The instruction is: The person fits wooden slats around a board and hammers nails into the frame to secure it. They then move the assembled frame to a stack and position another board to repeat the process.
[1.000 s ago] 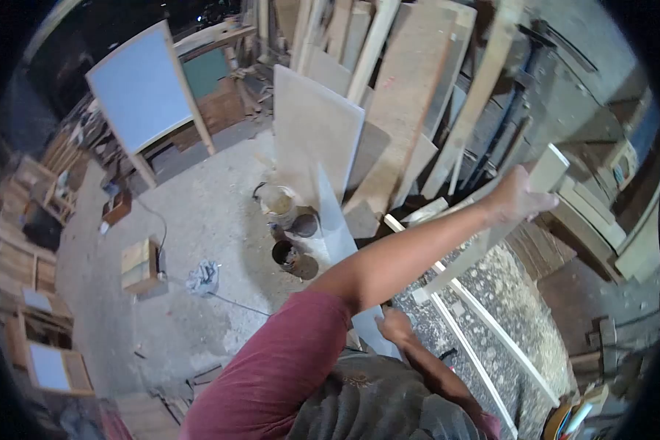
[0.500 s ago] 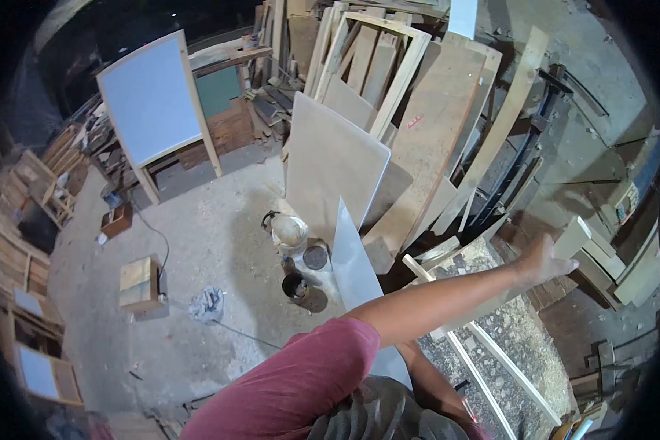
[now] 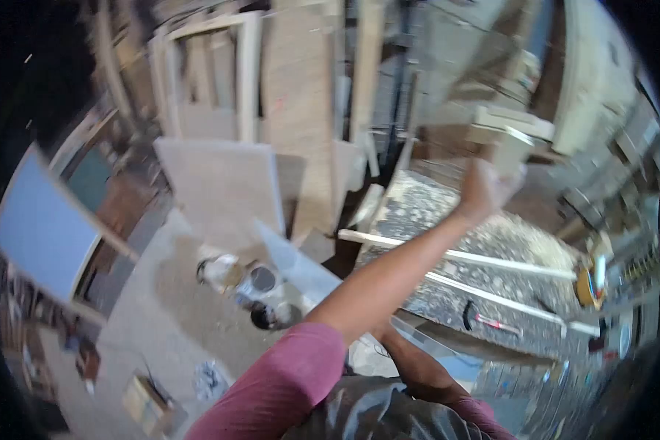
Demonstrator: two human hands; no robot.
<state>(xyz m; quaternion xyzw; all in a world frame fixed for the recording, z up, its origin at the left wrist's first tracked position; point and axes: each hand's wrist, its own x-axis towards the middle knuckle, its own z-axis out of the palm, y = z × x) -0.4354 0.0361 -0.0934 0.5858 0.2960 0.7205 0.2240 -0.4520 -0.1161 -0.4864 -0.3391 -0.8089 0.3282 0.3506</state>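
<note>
My left hand (image 3: 489, 187) reaches across to the upper right, over the speckled work surface (image 3: 447, 293). It is blurred, and its fingers meet or overlap the lower end of a pale wood block (image 3: 512, 150); the grip is unclear. Near the middle, my right wrist (image 3: 381, 330) shows below my left forearm, which hides most of the right hand. Beside it a pale, thin pointed sheet (image 3: 293, 257) slants down behind my left arm. Two light wooden strips (image 3: 506, 265) lie across the work surface, with a red-and-black tool (image 3: 491, 321) near its front edge.
Tall boards (image 3: 297, 110) and a wooden frame (image 3: 251, 73) lean at the back. A pale panel (image 3: 224, 187) stands before them. On the floor are a white bucket (image 3: 224, 273) and a dark can (image 3: 264, 315). A framed blue-white panel (image 3: 44, 224) stands at the left.
The view has turned right, so the surroundings have shifted left. My left hand appears higher, by the wood block. More of the work surface and the red-and-black tool have come into view.
</note>
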